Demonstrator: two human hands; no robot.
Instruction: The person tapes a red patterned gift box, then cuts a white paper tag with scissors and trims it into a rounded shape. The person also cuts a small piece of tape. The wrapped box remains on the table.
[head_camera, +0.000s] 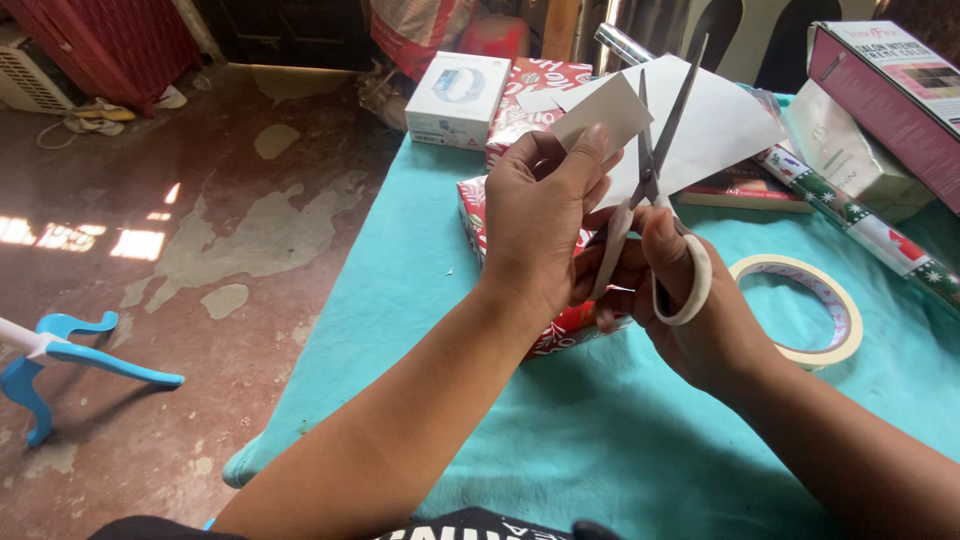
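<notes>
On the bare floor at the far left stands a blue stand leg (60, 355). A teal cloth (560, 440) covers the worktop. At its back edge sits a small white box (458, 98). The left hand (545, 225) is clamped on a sheet of white paper (700, 125), thumb pressing a folded flap. Beneath it lies a red gift-wrapped box (480, 215). The right hand (680, 300) grips the scissors (655, 185) through their white handles, blades apart around the paper. Just right lies a roll of masking tape (810, 305), then a roll of wrapping paper (860, 225).
</notes>
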